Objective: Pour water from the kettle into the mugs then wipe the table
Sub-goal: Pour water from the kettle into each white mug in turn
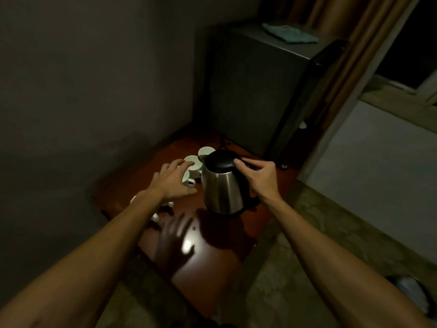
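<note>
head view: right hand (259, 178) has its fingers curled round the handle of the steel kettle (223, 185), thumb up by the black lid, kettle lifted above the wooden table (212, 268). left hand (172, 181) reaches out, fingers loosely spread, fingertips touching a white mug (192, 168). second mug (206, 151) stands just behind.
</note>
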A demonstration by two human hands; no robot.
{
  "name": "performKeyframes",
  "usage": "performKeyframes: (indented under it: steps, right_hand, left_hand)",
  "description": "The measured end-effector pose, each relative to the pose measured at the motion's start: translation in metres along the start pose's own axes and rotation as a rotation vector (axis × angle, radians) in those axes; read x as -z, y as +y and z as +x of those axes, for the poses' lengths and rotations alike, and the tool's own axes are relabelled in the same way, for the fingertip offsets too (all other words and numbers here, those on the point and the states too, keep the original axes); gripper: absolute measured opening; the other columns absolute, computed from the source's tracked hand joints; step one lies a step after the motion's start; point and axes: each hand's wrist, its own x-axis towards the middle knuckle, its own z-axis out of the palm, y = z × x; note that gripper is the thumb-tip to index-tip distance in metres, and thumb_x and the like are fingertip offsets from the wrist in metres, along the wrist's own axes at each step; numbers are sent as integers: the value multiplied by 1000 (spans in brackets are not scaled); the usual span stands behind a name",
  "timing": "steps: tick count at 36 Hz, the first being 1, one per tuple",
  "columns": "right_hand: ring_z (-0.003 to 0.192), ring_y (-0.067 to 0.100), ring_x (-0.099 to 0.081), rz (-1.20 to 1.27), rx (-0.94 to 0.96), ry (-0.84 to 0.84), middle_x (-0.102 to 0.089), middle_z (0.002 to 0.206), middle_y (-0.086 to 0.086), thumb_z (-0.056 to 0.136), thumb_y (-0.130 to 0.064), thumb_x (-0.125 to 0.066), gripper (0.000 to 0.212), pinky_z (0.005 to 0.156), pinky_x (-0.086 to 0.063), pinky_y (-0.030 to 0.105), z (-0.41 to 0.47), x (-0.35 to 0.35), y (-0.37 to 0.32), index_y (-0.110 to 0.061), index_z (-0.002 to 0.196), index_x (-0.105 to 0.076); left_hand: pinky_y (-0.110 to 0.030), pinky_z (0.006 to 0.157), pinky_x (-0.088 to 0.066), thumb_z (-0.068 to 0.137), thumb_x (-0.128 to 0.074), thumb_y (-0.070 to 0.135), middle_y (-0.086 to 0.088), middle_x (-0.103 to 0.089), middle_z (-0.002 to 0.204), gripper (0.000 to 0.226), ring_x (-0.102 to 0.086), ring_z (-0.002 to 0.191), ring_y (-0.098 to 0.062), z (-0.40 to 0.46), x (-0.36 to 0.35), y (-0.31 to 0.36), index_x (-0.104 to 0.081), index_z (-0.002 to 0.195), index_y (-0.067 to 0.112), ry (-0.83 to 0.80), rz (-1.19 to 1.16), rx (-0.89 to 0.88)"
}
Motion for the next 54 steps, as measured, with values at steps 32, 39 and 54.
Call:
performKeyframes:
  steps: [32,39,54]
  right_hand:
    - [93,-10,-67,154,-95,-17,-77,123,1,91,-32,-88,53,84,-56,9,206,70,142,-6,135,-74]
    - [109,1,-67,185,-84,33,-76,130,6,92,-31,-87,53,87,-49,1,226,53,157,-4,136,-73]
    - [92,-30,-60,165,-31,21,-72,128,1,95,-23,-85,54,85,-45,-3,239,32,197,0,141,-68]
  left_hand:
    - [-58,110,-29,79,-69,59,-1,-18,162,91,-18,146,-33,186,-79,133,-22,155,37,36,52,254]
    - [-57,110,-27,80,-68,59,-3,-17,163,92,-17,147,-33,200,-100,129,-20,155,35,14,84,255]
    - [-56,113,-28,81,-67,56,-3,-17,162,91,-19,145,-33,222,-130,118,-18,155,35,-13,120,243]
